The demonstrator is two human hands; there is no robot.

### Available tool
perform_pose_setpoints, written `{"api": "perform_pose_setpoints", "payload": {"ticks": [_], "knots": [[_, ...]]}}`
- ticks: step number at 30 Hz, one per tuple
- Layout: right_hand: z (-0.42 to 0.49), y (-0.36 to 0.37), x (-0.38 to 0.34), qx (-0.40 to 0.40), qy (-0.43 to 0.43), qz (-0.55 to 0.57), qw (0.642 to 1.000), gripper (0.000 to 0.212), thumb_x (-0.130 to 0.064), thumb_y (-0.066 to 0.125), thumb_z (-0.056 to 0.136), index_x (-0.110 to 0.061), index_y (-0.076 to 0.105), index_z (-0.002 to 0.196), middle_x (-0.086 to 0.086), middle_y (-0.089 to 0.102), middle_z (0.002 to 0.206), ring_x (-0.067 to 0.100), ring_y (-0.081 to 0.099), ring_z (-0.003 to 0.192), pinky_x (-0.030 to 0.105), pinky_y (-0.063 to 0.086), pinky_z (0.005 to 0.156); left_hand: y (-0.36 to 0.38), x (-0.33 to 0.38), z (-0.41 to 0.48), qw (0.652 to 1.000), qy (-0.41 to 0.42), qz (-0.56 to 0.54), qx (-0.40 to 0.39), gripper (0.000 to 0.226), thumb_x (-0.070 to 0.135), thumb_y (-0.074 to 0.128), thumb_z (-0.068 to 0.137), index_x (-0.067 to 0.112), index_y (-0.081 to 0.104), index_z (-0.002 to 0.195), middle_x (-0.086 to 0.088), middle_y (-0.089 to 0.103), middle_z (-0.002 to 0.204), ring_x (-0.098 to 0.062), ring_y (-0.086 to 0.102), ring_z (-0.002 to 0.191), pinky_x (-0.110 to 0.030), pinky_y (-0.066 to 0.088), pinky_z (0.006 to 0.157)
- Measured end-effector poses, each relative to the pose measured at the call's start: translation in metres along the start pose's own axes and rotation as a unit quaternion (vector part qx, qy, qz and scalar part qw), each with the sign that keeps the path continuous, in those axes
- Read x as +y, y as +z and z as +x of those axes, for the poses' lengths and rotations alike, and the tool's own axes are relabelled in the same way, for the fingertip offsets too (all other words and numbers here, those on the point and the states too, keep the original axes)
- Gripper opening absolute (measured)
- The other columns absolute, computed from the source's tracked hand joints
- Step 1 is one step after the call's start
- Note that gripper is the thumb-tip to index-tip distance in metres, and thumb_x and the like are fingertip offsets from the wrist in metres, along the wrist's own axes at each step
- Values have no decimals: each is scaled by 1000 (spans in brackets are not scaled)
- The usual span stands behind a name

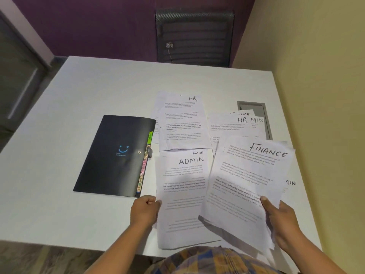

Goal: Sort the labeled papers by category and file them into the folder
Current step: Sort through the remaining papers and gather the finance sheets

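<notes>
Working at a white counter (98,91), with a dark mesh chair (194,36) at twelve o'clock

At nine o'clock, a black folder (112,155), shut and lying apart from the papers, probably waiting until sorting is done; bears a blue smile logo, small wording beneath too blurred to read

At twelve o'clock, an HR pile (183,123), seemingly one category already gathered

At one o'clock, a loose fan (237,125) showing "HR", "MIN" and "NCE", likely unsorted

Holds the FINANCE sheet (243,184) at three o'clock, raised and tilted as if for reading, right grip (280,218) closed on its lower right edge, thumb on top

Pinches the ADMIN sheet (181,194) at six o'clock by its left edge with the left grip (145,210); printed body text upside down

Along the folder's right edge, coloured tabs (146,165) marking sections, green one seemingly "HR"
</notes>
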State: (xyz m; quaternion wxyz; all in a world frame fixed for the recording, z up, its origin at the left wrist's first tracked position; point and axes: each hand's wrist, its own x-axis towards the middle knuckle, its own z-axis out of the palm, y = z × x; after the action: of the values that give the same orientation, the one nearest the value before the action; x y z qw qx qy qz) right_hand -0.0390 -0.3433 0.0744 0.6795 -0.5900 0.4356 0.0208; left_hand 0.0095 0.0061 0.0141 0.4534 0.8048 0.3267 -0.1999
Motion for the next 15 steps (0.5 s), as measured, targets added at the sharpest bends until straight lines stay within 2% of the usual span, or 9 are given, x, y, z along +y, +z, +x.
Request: {"api": "perform_pose_setpoints", "payload": {"ticks": [2,4,5,6,8,10,11,12,15], "knots": [[-1,1,2,3,9,14,1000,30,-13,60,97,-2,62,125,6,69,95,12,67,66,21,49,55,-3,0,-2,1000,-2,3,-5,28,10,75,83,10,55,62,-11,66,65,-24,59,58,-31,51,60],[-3,1,4,4,11,22,1000,24,-12,58,98,-3,62,120,11,67,94,-1,56,41,12,42,39,-6,3,-8,1000,-3,-8,-17,14,1,76,80,7,63,76,-12,70,75,-25,64,64,-32,54,60],[-3,1,5,3,11,18,1000,23,-12,58,98,-4,62,119,14,68,97,-1,55,40,11,41,38,-8,4,-11,1000,-5,-16,-21,15,-2,76,78,8,64,80,-12,70,76,-26,65,67,-31,54,59],[-2,0,8,3,11,10,1000,25,-13,59,98,-3,63,120,15,69,102,5,62,50,14,45,42,-8,3,-13,999,-5,-24,-24,19,-4,77,77,9,65,82,-11,69,76,-25,66,68,-30,54,60],[-1,0,13,7,15,11,1000,31,-14,60,97,-1,62,125,15,70,114,22,70,82,27,56,68,-8,2,-16,999,-13,-33,-28,21,-2,80,76,12,67,85,-8,72,77,-25,70,72,-31,57,66],[-3,2,14,6,21,6,1000,33,-15,60,97,-3,62,127,15,70,120,32,68,99,40,50,93,-6,0,-17,998,-17,-36,-41,9,8,80,80,11,71,83,-6,75,77,-24,72,73,-36,60,73],[-4,2,15,5,23,2,1000,32,-15,61,97,-4,62,126,14,69,121,33,67,102,42,46,98,-5,-1,-17,998,-17,-34,-40,10,13,78,83,9,71,78,-5,75,76,-24,71,70,-36,60,73],[-4,2,16,2,24,1,1000,31,-15,60,97,-5,62,126,13,69,121,34,67,104,41,45,98,-4,-3,-16,999,-17,-30,-36,22,19,77,85,7,68,69,-3,72,70,-23,67,64,-35,56,69],[-5,3,16,6,27,-9,1000,29,-16,59,97,-7,62,124,11,69,121,34,66,104,36,43,92,-2,-4,-16,1000,-10,-12,-26,49,35,69,91,13,51,51,-3,55,52,-20,50,53,-32,44,60]]}}
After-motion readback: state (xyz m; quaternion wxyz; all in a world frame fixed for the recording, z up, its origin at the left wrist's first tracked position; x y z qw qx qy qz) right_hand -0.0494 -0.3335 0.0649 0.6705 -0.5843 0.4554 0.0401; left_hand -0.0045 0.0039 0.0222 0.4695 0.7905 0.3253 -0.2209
